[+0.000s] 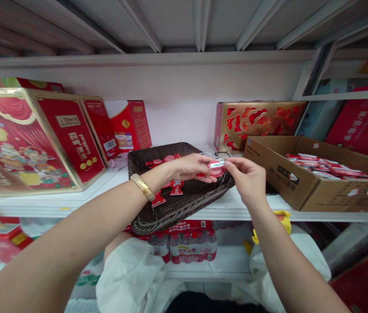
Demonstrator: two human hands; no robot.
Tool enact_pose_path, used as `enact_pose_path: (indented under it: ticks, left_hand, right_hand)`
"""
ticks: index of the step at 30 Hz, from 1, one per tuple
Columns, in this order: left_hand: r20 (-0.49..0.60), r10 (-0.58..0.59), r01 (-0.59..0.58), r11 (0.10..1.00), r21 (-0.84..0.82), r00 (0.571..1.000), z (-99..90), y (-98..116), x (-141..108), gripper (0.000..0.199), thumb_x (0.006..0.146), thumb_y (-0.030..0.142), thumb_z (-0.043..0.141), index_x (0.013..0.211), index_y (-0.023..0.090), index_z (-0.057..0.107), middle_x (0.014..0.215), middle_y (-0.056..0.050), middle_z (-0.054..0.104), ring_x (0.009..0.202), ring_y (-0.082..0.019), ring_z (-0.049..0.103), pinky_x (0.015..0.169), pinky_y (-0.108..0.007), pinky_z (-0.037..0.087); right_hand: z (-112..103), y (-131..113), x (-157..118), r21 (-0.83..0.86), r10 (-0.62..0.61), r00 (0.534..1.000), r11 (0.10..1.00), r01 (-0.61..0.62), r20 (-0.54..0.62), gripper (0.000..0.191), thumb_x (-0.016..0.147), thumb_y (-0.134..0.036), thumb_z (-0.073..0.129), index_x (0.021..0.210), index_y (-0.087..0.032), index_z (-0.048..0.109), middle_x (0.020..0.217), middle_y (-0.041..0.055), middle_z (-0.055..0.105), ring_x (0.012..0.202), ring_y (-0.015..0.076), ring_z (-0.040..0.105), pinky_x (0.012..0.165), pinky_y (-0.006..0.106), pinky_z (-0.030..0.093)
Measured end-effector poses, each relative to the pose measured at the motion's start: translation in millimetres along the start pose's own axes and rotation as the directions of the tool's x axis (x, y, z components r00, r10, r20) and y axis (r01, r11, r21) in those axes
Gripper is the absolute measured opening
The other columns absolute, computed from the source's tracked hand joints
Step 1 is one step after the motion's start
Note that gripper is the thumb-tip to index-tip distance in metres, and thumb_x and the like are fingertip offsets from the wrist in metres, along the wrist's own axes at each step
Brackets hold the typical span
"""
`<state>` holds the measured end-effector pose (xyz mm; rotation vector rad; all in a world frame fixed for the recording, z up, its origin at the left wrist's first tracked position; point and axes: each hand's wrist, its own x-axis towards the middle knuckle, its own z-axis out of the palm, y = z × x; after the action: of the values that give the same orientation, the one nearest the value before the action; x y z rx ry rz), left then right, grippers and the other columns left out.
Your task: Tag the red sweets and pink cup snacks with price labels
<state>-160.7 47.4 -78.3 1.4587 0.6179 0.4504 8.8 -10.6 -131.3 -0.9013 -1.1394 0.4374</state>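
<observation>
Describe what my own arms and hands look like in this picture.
Your left hand has a broad, shiny gold-coloured bangle at its wrist; your right hand has none. Neither wears a glove, and no sleeve covers either forearm.

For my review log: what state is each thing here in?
Red packet: held up, white label showing
Left hand: closed on the packet
Right hand: fingertips at the label's end, grip unclear
Wicker basket: open-topped, partly filled
Cardboard box: open, partly filled
Bottles: upright, wrapped together
</observation>
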Motion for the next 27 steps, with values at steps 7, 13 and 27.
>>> enact_pose_path:
  ticks: [7,13,27]
  left_hand:
    - [-0.01,0.048,-0.048,0.998,-0.043,0.999,5.2,-2,1,0.028,0.07,0.012,0.077,0.097,0.012,0.069,0.083,-0.007,0.072,0.074,-0.014,0.071,0.072,-0.026,0.057]
    - [-0.044,0.102,-0.103,0.994,-0.024,0.994,6.4,-3,0,0.025,0.072,0.011,0.076,0.097,0.013,0.069,0.084,-0.007,0.072,0.073,-0.013,0.069,0.073,-0.028,0.056]
    - [-0.03,0.126,-0.126,0.992,-0.017,0.992,8.3,-4,-2,0.029,0.072,0.014,0.077,0.1,0.013,0.071,0.085,-0.006,0.072,0.07,-0.011,0.067,0.074,-0.028,0.055]
  right_hand:
    - [4,4,-9,-0.144,-0.103,0.995,0.984,0.102,0.001,0.018,0.074,-0.033,0.07,0.081,-0.016,0.075,0.073,0.0047,0.072,0.062,0.0159,0.061,0.062,0.029,0.047]
    - [4,7,-11,-0.342,-0.27,0.961,0.91,0.234,-0.063,0.019,0.073,-0.036,0.072,0.079,-0.018,0.074,0.087,0.0063,0.063,0.069,0.015,0.055,0.06,0.028,0.045]
    - [8,7,-15,-0.255,-0.143,0.989,0.956,0.145,0.025,0.025,0.082,-0.038,0.059,0.093,-0.017,0.066,0.075,0.0028,0.067,0.063,0.0146,0.056,0.064,0.029,0.045]
